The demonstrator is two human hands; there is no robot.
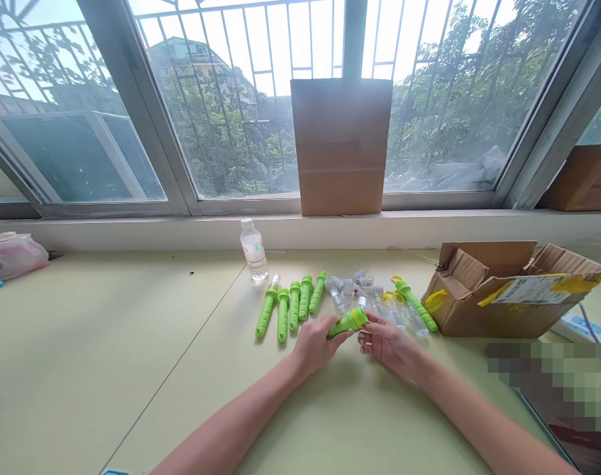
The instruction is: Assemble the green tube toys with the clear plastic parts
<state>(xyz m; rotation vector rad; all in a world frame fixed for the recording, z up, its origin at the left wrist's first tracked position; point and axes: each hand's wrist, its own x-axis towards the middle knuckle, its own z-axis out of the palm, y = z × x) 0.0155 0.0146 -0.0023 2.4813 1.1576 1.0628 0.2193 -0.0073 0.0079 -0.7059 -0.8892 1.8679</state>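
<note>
My left hand point(317, 343) is wrapped round a green plastic tube point(348, 321) that has a wider ribbed collar and a yellow band near its end. My right hand point(392, 346) is at the collar end, fingers curled and fingertips against the rim. Beyond my left hand, several green tubes point(294, 307) lie side by side; the leftmost tube point(267, 310) has a clear piece on its top. Clear plastic tubes with whitish caps point(348, 287) lie loosely piled behind my hands. Another green tube point(416, 305) with a yellow loop rests to the right of them.
A clear water bottle point(254, 254) stands behind the green tubes. An open cardboard box point(508, 316) sits at the right, near a power strip point(580, 328). A pinkish plastic container point(16, 254) is at the far left. A cardboard sheet point(343, 148) leans against the window.
</note>
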